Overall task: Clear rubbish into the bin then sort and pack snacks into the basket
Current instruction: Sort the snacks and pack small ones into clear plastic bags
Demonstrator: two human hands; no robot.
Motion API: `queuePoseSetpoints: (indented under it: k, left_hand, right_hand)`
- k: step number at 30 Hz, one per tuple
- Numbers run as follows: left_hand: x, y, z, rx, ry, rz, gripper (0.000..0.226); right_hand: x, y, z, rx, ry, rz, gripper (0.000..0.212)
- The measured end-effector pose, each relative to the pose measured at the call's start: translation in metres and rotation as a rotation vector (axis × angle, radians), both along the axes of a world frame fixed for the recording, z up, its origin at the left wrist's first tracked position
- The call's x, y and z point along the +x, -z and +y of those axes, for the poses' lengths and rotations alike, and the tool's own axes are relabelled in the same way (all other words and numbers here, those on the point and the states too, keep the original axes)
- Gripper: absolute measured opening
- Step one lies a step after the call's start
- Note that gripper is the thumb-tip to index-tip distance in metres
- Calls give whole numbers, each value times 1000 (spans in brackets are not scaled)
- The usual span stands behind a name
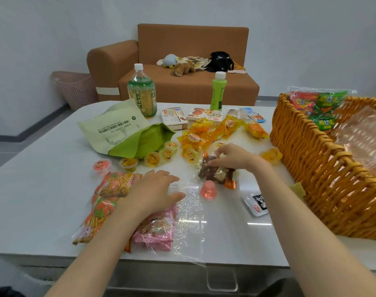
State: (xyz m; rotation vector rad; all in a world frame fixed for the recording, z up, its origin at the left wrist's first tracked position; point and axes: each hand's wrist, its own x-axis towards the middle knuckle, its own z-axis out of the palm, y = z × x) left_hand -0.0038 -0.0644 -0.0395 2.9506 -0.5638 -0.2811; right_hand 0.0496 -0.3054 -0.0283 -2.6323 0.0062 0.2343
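Lettering on the green pouch (pixel 118 131) was blurred, right hand (pixel 232 157) pinching wrapped sweets (pixel 208 168), left hand (pixel 154 189) flat on clear film (pixel 189 213).

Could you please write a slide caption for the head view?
Right hand grips wrapped sweets; left hand rests on clear bag, wicker basket alongside.

Cannot see the right side of the wicker basket (pixel 307 151), cut by the frame edge. Cannot read the blurred print on the white sachet (pixel 256 203) near it. Cannot tell single pieces apart in the brown wrapped sweets (pixel 207 169), partly covered by the right hand (pixel 232 157). Cannot see the right end of the orange stick-snack pack (pixel 109 189), covered by the left hand (pixel 154 191).
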Motion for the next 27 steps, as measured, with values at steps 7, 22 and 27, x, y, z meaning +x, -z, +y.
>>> queuePoseSetpoints:
  k: [7, 22, 27]
  left_hand:
    - [3, -2, 3, 24, 2, 10, 62]
    - [-14, -6, 11, -168, -36, -241, 27]
    - [-22, -7, 10, -267, -83, -285, 14]
  right_hand:
    - [8, 18, 0, -74, 17, 90, 36]
    - [-52, -34, 9, 77, 238, -563, 21]
    - [-79, -41, 14, 997, 463, -260, 34]
